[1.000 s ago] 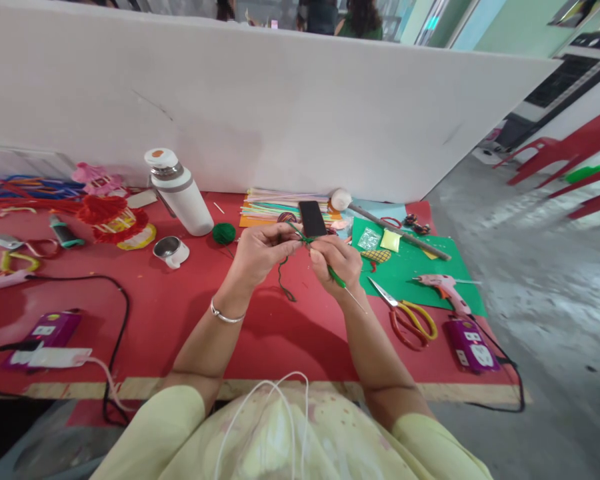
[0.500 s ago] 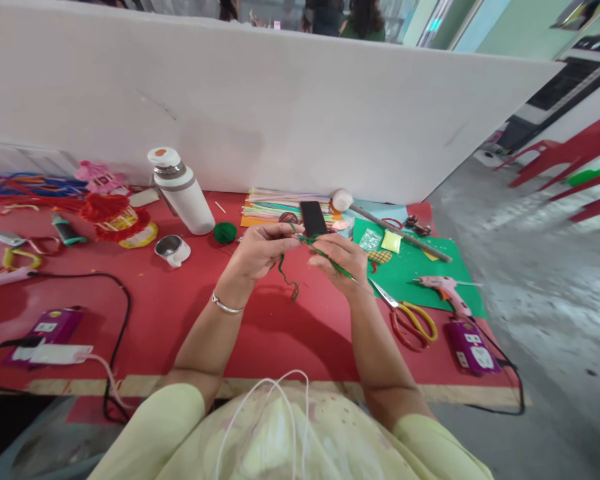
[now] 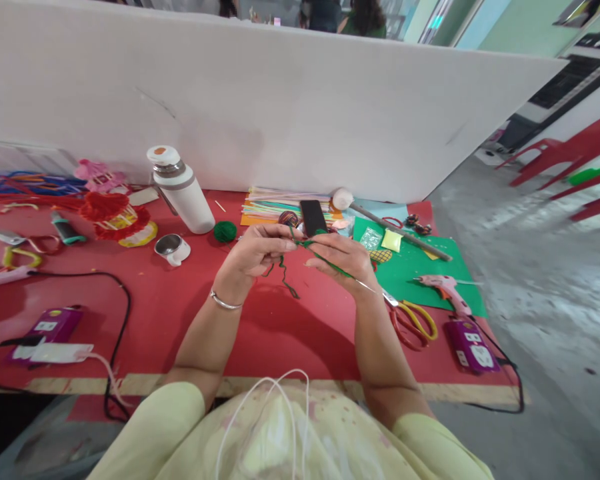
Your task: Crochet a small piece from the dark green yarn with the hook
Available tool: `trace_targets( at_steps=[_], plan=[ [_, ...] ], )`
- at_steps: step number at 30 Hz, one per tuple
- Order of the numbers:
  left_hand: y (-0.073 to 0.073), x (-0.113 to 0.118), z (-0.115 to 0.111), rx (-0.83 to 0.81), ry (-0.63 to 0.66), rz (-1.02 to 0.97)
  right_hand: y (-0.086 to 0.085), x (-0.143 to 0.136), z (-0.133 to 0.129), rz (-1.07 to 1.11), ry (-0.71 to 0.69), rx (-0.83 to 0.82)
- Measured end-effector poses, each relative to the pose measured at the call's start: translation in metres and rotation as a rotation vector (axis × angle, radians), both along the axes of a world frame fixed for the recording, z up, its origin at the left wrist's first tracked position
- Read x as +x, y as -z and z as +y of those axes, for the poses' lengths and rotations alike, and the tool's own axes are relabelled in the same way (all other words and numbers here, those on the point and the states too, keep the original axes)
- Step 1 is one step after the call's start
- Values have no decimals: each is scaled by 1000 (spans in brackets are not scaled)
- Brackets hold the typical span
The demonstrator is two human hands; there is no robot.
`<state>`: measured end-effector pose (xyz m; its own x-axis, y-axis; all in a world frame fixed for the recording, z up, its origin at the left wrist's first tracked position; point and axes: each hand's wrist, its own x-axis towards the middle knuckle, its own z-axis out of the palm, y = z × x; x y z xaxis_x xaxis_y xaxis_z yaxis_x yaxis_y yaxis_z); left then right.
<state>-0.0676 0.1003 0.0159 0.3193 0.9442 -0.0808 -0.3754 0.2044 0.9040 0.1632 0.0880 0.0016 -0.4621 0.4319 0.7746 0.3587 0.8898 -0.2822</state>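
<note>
My left hand pinches dark green yarn, whose loose tail dangles over the red tabletop. Close against its fingertips, my right hand is closed around a thin crochet hook with a green grip and a metal shaft sticking out past the wrist. The yarn meets the hook's front end between both hands; the stitches there are too small to make out. A ball of green yarn rests left of my left hand. Just beyond the fingers lie a black phone and a ball of multicoloured yarn.
A white thermos and its cup stand to the left. On the right are scissors, a glue gun and a purple power box. A white board rises behind the red table.
My right hand has shifted slightly right and turned, with the hook's metal end now crossing over the scissors' tip. The yarn tail has swung a little.
</note>
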Motion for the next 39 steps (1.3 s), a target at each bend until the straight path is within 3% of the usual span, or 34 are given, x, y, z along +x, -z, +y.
trace_targets(
  at_steps=[12,21,24,29,34,39],
  plan=[
    [-2,-3,1,36,-31,112,-10,5,-4,-45,-41,-92],
    [0,-6,2,60,22,73,-15,5,-11,116,-134,-331],
    [1,-2,0,67,-4,29,-9,-2,-9,229,-174,-480],
    [0,15,-9,111,12,-30,16,-25,0,583,-292,-817],
    [2,21,-8,171,-182,-57,30,-40,2,655,-179,-844],
    [5,16,-4,108,-90,-96,30,-44,-3,639,-88,-825]
  ],
)
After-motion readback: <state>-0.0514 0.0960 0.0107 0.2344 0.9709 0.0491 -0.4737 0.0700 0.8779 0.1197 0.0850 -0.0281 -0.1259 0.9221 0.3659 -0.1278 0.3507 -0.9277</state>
